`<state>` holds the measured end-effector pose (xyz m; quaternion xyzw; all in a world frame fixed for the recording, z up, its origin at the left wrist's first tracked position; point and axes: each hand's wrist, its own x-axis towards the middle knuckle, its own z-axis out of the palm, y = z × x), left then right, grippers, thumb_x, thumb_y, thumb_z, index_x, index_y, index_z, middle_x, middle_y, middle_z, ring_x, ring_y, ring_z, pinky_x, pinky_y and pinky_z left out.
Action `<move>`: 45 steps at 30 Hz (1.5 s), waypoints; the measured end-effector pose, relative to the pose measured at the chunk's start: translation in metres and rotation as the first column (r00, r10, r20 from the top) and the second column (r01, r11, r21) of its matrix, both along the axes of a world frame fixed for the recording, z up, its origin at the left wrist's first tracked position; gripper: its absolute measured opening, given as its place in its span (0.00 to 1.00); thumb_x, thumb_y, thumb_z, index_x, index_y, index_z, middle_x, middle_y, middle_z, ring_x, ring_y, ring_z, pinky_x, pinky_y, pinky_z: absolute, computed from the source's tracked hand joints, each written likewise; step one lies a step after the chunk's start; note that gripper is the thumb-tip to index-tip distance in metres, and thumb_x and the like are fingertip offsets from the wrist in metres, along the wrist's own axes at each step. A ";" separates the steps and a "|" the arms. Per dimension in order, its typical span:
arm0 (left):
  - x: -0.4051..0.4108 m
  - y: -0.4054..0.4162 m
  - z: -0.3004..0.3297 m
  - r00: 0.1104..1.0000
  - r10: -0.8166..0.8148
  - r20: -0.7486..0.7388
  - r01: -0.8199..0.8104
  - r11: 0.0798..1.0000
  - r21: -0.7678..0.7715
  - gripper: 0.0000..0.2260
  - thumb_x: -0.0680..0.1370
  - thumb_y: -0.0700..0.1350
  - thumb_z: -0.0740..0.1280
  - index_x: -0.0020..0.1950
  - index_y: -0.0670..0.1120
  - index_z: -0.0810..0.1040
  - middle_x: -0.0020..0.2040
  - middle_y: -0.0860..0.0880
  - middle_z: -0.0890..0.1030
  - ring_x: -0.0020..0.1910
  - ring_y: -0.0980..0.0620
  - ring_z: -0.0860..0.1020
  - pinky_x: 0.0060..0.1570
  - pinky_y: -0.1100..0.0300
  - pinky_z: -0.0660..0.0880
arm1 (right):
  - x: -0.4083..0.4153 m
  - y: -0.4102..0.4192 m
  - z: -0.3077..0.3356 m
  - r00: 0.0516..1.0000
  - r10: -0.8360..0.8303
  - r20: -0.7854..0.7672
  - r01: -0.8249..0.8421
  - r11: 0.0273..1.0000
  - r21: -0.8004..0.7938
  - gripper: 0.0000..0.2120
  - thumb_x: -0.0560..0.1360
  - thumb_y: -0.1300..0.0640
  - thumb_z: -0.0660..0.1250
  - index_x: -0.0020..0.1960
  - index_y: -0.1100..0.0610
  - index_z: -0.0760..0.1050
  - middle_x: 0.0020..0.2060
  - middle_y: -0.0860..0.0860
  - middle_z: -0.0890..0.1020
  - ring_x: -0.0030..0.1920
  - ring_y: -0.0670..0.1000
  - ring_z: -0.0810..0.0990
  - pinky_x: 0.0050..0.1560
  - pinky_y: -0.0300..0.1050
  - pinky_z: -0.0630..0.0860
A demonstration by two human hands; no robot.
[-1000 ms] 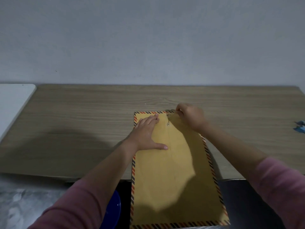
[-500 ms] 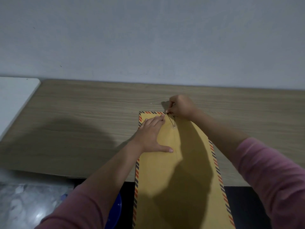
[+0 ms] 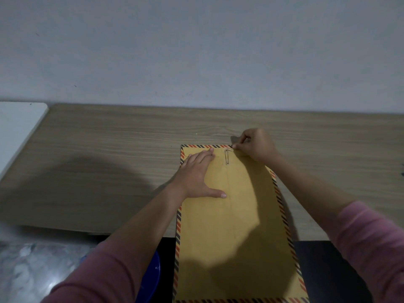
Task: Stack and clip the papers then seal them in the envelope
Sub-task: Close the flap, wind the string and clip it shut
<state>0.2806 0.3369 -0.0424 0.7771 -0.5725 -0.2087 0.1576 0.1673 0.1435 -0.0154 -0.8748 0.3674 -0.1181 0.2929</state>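
**Clip at the envelope's far edge**

Head view: a brown envelope [image 3: 236, 226] with a border of red and dark stripes lies lengthwise on a wooden table [image 3: 109, 154], its far short edge well onto the tabletop and its near part hanging out past the table's front edge toward the person. A faint seam runs down its middle.

The left hand [image 3: 197, 174] lies flat on the envelope's far left part, fingers straight and together, pointing toward the far edge, thumb spread out to the right. It presses the paper down and grasps nothing.

The right hand [image 3: 256, 144] sits at the far right corner of the envelope, fingers curled, with thumb and forefinger pinched together right at the striped edge. They seem to pinch the top of a metal clip [image 3: 227, 157]; the contact point is too small to be sure. The clip lies on the envelope just below the far edge, near the seam, between the two hands, pointing toward the person.

Both arms wear pink sleeves [image 3: 371, 243]. A white surface [image 3: 17, 125] adjoins the table on the left. Below the table's front edge, a blue round thing [image 3: 153, 278] shows beside the left arm. A plain grey wall [image 3: 196, 51] rises behind the table.
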 end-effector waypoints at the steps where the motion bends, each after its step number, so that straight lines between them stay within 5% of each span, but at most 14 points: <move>1: 0.000 0.000 0.000 1.000 0.005 -0.002 -0.005 1.000 -0.001 0.52 0.58 0.71 0.71 0.75 0.50 0.56 0.77 0.57 0.52 0.75 0.53 0.52 0.75 0.48 0.50 | -0.007 0.003 -0.001 1.000 0.007 0.025 -0.006 1.000 -0.005 0.09 0.67 0.56 0.76 0.37 0.61 0.80 0.34 0.54 0.81 0.36 0.51 0.76 0.34 0.43 0.67; 5: 0.000 -0.001 -0.001 1.000 0.015 -0.005 -0.015 1.000 -0.006 0.52 0.57 0.71 0.72 0.75 0.51 0.57 0.77 0.57 0.53 0.75 0.52 0.53 0.74 0.48 0.52 | -0.036 0.026 -0.008 0.986 0.162 0.042 -0.155 0.979 -0.132 0.05 0.72 0.61 0.70 0.45 0.61 0.82 0.40 0.58 0.85 0.40 0.57 0.82 0.42 0.46 0.76; 8: -0.001 -0.002 -0.001 1.000 0.015 -0.004 -0.015 1.000 0.005 0.53 0.57 0.72 0.71 0.75 0.52 0.56 0.77 0.58 0.53 0.75 0.52 0.53 0.74 0.46 0.53 | -0.049 0.046 -0.016 0.953 0.298 -0.043 -0.300 0.922 -0.247 0.12 0.74 0.58 0.60 0.45 0.62 0.80 0.40 0.60 0.84 0.40 0.61 0.81 0.40 0.50 0.77; 16: 0.001 -0.007 0.010 0.990 -0.048 0.129 0.039 0.997 0.066 0.55 0.57 0.74 0.69 0.76 0.52 0.52 0.76 0.53 0.56 0.73 0.48 0.56 0.72 0.48 0.54 | -0.057 0.078 -0.024 0.948 0.210 -0.241 -0.282 0.903 -0.324 0.17 0.74 0.59 0.59 0.63 0.58 0.72 0.42 0.57 0.80 0.41 0.61 0.79 0.34 0.49 0.73; 23: 0.008 -0.034 0.026 0.920 -0.198 0.337 0.115 0.961 0.251 0.62 0.51 0.80 0.64 0.77 0.54 0.46 0.71 0.46 0.58 0.70 0.43 0.58 0.67 0.45 0.58 | -0.049 0.058 -0.016 0.953 0.164 -0.253 -0.247 0.906 -0.343 0.16 0.74 0.61 0.59 0.60 0.55 0.75 0.41 0.57 0.80 0.42 0.60 0.79 0.37 0.50 0.75; 33: 0.006 -0.034 0.030 0.934 -0.168 0.315 0.089 0.964 0.250 0.63 0.50 0.79 0.66 0.77 0.54 0.46 0.69 0.47 0.58 0.67 0.44 0.59 0.66 0.48 0.59 | -0.047 0.085 -0.017 0.900 0.176 -0.399 -0.335 0.864 -0.376 0.16 0.77 0.61 0.56 0.64 0.61 0.69 0.49 0.58 0.78 0.45 0.61 0.78 0.34 0.46 0.66; 37: 0.006 -0.033 0.029 0.938 -0.157 0.309 0.084 0.968 0.236 0.63 0.49 0.79 0.66 0.77 0.55 0.47 0.68 0.47 0.59 0.67 0.45 0.59 0.65 0.47 0.60 | -0.045 0.094 -0.016 0.887 0.190 -0.421 -0.356 0.862 -0.360 0.13 0.77 0.61 0.58 0.60 0.63 0.70 0.48 0.58 0.78 0.44 0.60 0.78 0.35 0.48 0.71; 45: 0.007 -0.032 0.027 0.945 -0.145 0.295 0.082 0.973 0.216 0.63 0.49 0.79 0.67 0.77 0.55 0.48 0.68 0.47 0.58 0.67 0.45 0.58 0.66 0.48 0.59 | -0.041 0.097 -0.022 0.941 0.178 -0.289 -0.279 0.890 -0.360 0.09 0.75 0.61 0.62 0.52 0.63 0.75 0.42 0.58 0.80 0.39 0.59 0.78 0.31 0.46 0.71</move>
